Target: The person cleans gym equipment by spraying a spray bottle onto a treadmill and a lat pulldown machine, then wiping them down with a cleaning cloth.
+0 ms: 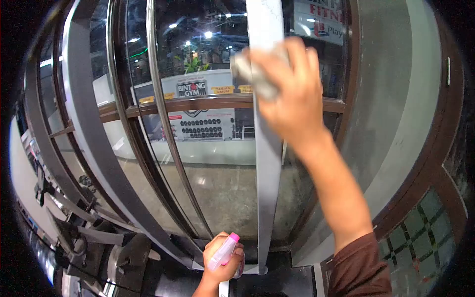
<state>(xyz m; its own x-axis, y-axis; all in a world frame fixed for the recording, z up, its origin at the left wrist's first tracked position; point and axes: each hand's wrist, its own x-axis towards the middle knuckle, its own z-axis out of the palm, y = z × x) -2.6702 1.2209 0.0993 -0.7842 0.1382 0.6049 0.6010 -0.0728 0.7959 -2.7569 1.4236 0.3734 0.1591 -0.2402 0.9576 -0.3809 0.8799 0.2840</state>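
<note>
My right hand (299,101) is raised high, its fingers closed round a crumpled greyish cloth (253,76). Hand and cloth overlap the upper part of a pale grey upright post (269,198), and both are blurred by motion. Low in the view, my left hand (213,253) grips a spray bottle with a white and pink trigger head (225,251). Most of the bottle's body is hidden behind the fingers. Behind the post stands a glass panel (213,198) in a brown frame.
Metal upright bars (166,114) cross the glass left of the post. Through the pane show a gym counter sign (191,89) and a green plant (193,64). Gym equipment (111,247) stands at lower left. A brown-framed door with a patterned pane (415,242) is at right.
</note>
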